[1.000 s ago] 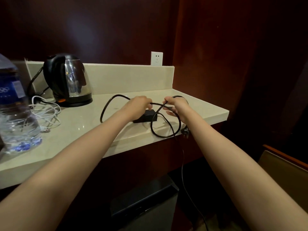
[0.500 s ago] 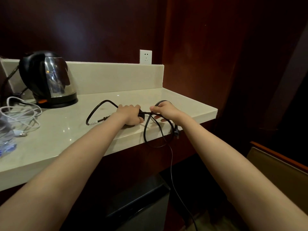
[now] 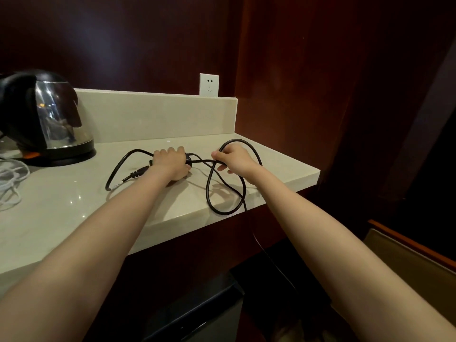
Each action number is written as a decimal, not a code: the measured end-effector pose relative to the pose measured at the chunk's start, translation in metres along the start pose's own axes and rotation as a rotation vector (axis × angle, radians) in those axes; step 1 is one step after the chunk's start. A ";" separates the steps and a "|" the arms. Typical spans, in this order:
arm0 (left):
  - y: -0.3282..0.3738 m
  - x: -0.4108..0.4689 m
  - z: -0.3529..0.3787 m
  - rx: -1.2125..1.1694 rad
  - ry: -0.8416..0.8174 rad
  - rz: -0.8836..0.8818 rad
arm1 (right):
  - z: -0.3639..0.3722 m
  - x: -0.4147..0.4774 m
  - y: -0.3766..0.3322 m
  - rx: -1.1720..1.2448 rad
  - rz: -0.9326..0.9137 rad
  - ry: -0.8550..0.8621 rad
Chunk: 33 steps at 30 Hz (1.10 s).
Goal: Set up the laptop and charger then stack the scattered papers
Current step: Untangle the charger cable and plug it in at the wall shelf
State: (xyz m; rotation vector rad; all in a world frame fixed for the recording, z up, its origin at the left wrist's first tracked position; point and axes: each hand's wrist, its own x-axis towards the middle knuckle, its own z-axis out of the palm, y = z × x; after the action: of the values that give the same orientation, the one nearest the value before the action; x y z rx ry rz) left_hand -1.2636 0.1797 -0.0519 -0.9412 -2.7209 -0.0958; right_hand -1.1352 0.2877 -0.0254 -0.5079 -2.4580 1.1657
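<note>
A black laptop charger lies on the cream stone counter (image 3: 74,213). My left hand (image 3: 170,161) grips its black power brick (image 3: 188,159), which it mostly hides. From the brick a thin cable (image 3: 116,169) loops left, and its plug end (image 3: 134,174) rests on the counter. My right hand (image 3: 232,157) pinches the thicker black cord (image 3: 209,191), which forms loops on the counter and drops over the front edge. A white wall socket (image 3: 209,84) sits above the backsplash. No laptop or papers are in view.
A black and steel electric kettle (image 3: 47,119) stands at the back left. White cables (image 3: 9,183) lie coiled at the left edge. Below the counter is a dark cabinet (image 3: 197,309). A chair back (image 3: 414,253) shows at lower right.
The view has swung right, so the water bottle has left the frame. My left hand has closed over the brick. My right hand has lifted a loop of the cord.
</note>
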 end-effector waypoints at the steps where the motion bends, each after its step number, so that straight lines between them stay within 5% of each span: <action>1: 0.000 0.004 0.000 0.000 -0.001 0.007 | 0.001 0.003 -0.001 -0.001 -0.002 0.017; 14: -0.034 0.054 0.008 -0.026 -0.182 0.206 | 0.023 0.060 -0.031 0.149 0.090 0.153; 20: -0.038 0.060 -0.011 -0.766 -0.174 0.393 | 0.025 0.074 -0.037 0.325 0.138 0.103; 24: -0.029 0.063 -0.029 -1.038 -0.289 0.362 | 0.021 0.088 -0.039 0.330 0.170 0.153; 29: -0.021 0.083 -0.032 -0.867 -0.235 0.386 | 0.008 0.114 -0.038 0.337 0.159 0.159; 33: -0.019 0.108 -0.029 -0.767 -0.037 0.366 | -0.009 0.144 -0.034 0.716 0.222 0.238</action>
State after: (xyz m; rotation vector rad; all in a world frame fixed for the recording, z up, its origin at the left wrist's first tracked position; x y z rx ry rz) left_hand -1.3508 0.2250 0.0049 -1.6170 -2.4881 -1.1067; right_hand -1.2611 0.3408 0.0318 -0.6507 -1.6541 1.8291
